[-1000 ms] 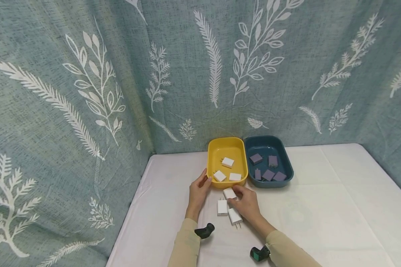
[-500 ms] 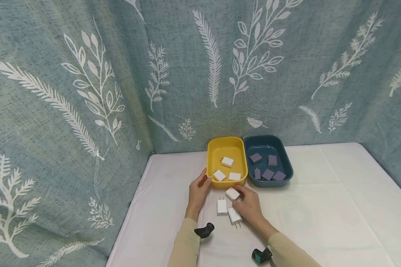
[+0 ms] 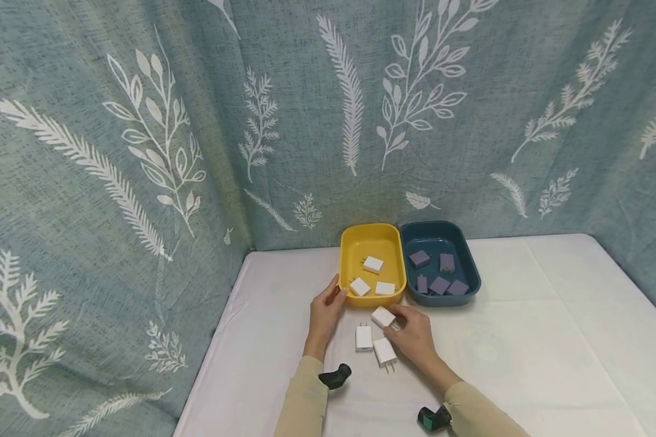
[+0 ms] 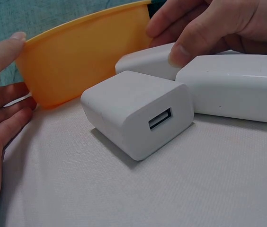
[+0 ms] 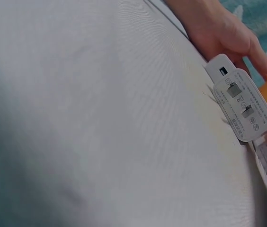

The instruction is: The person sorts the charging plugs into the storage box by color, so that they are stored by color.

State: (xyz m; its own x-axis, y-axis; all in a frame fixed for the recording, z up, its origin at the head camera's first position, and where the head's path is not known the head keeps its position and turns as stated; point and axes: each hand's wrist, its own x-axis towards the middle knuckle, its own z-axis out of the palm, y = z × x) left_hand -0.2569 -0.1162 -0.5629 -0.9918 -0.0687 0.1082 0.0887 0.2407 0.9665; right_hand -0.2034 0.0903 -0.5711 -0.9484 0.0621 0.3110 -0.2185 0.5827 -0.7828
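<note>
My right hand [image 3: 415, 332] pinches a white USB charger plug [image 3: 383, 317] between thumb and fingers, just in front of the yellow tray [image 3: 343, 261]. My left hand [image 3: 324, 317] rests against that tray's front left corner; in the left wrist view the thumb [image 4: 10, 47] touches the rim and the other fingers lie along the outer wall. Two more white charger plugs lie on the cloth between the hands: one [image 3: 364, 339] has its prongs toward the tray, the other [image 3: 385, 352] has them toward me. A USB port shows on the nearer charger plug [image 4: 133, 113].
Inside the yellow tray are three white charger plugs [image 3: 373, 264]. A dark blue tray [image 3: 474, 273] stands against its right side, holding several purple charger plugs [image 3: 446, 263]. A patterned curtain [image 3: 306, 121] hangs behind the white-covered table [image 3: 530, 340].
My right hand has shifted slightly right with the pinched charger plug, which has turned a little and moved away from the plugs on the cloth. The left hand stays at the yellow tray.
</note>
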